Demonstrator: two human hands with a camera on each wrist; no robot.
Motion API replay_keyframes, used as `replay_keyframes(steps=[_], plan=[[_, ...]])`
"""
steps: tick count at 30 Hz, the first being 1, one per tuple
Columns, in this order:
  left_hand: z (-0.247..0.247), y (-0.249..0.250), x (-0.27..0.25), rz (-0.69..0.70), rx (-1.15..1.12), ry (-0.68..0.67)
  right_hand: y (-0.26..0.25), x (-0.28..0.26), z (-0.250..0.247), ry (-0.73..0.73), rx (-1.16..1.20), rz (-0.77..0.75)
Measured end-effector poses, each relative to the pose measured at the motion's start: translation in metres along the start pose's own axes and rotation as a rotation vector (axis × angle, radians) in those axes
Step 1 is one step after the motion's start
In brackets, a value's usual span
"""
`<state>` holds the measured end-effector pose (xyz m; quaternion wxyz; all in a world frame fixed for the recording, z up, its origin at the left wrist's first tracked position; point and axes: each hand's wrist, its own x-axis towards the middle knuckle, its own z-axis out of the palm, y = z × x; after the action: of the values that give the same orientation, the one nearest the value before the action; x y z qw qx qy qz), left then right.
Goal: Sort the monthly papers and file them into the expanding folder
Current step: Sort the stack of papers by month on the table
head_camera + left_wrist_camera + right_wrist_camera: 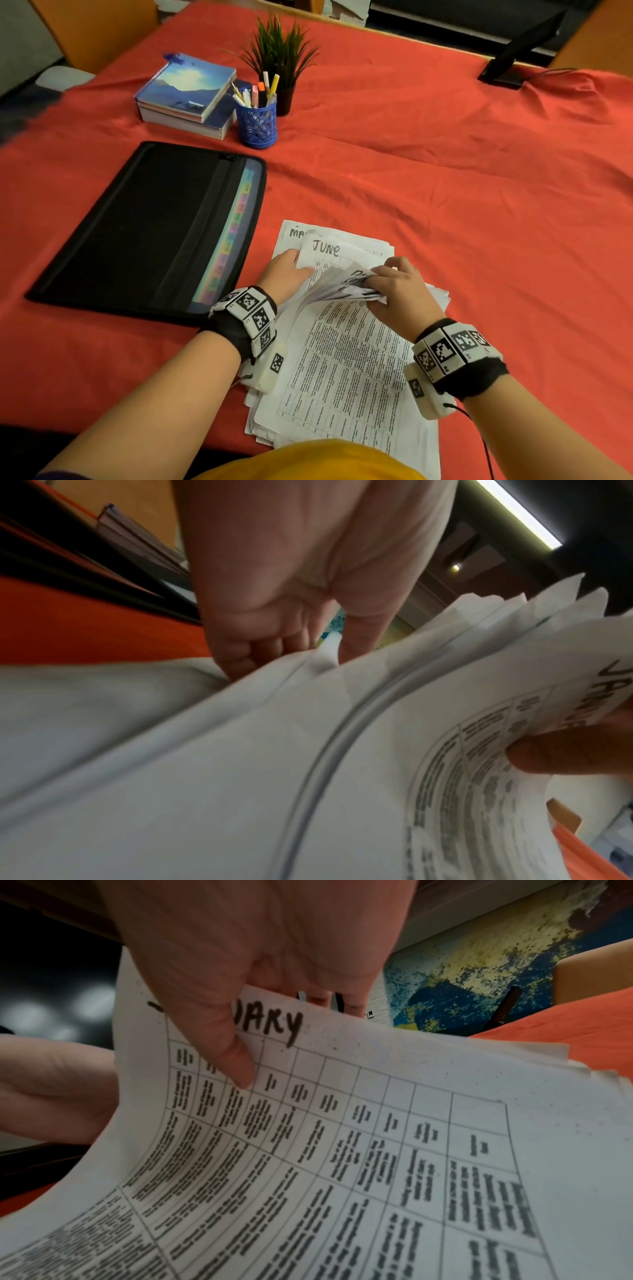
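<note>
Papers (346,359) fill both my hands. My right hand (399,291) pinches a curled-up bundle of sheets by their top edge, thumb on the printed side and fingers behind; in the right wrist view the thumb (236,1066) presses on a gridded sheet whose handwritten heading ends in "ARY". My left hand (286,274) lies on the stack just beside it, fingers fairly straight and slipped in at the edge of the sheet headed "JUNE" (325,248); I cannot tell whether it pinches that sheet or only presses on it. In the left wrist view the fingers (240,656) dip behind a lifted fold of paper.

The rest of the stack lies loosely fanned on the bench (479,205), close to my body, with a sheet of dense printed tables on top and another sheet beginning "MA" peeking out at the far edge.

Just left of the stack lies the black expanding folder (144,226), flat, with a strip of coloured tabs along its right side.

Farther off stand a blue pen cup (257,125) full of pens, a small pile of books (186,92) to its left and a potted plant (281,61) behind it. The bench wears a red cloth, and a black monitor stand (513,58) sits at the far right.
</note>
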<state>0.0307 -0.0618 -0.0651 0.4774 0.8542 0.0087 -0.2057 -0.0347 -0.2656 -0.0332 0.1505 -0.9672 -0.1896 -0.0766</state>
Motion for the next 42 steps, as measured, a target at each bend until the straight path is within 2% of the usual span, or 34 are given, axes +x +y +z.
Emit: replay_keyframes(steps=[6, 9, 13, 22, 27, 34, 39, 42], plan=[[-0.006, 0.004, -0.009, 0.077, -0.195, -0.016, 0.002, 0.002, 0.002, 0.0, -0.016, -0.018], [-0.011, 0.006, -0.011, 0.059, -0.236, -0.05, 0.002, 0.003, 0.005, -0.042, 0.069, -0.016], [-0.01, 0.006, -0.013, 0.022, -0.294, -0.013, 0.001, 0.005, 0.007, -0.076, 0.112, -0.023], [-0.006, 0.003, -0.011, -0.02, -0.463, -0.022, -0.002, 0.0, 0.004, -0.039, 0.086, -0.033], [-0.018, 0.005, -0.016, -0.099, -0.615, -0.023, -0.001, -0.004, 0.002, -0.042, 0.125, -0.042], [-0.015, 0.01, -0.017, -0.063, -0.608, -0.026, -0.002, -0.001, 0.002, -0.008, 0.12, -0.068], [-0.011, 0.006, -0.016, -0.071, -0.722, 0.038, 0.0, -0.005, 0.0, 0.001, 0.088, -0.089], [-0.007, -0.009, -0.004, -0.088, -0.709, 0.059, -0.003, -0.007, -0.007, 0.004, 0.132, -0.117]])
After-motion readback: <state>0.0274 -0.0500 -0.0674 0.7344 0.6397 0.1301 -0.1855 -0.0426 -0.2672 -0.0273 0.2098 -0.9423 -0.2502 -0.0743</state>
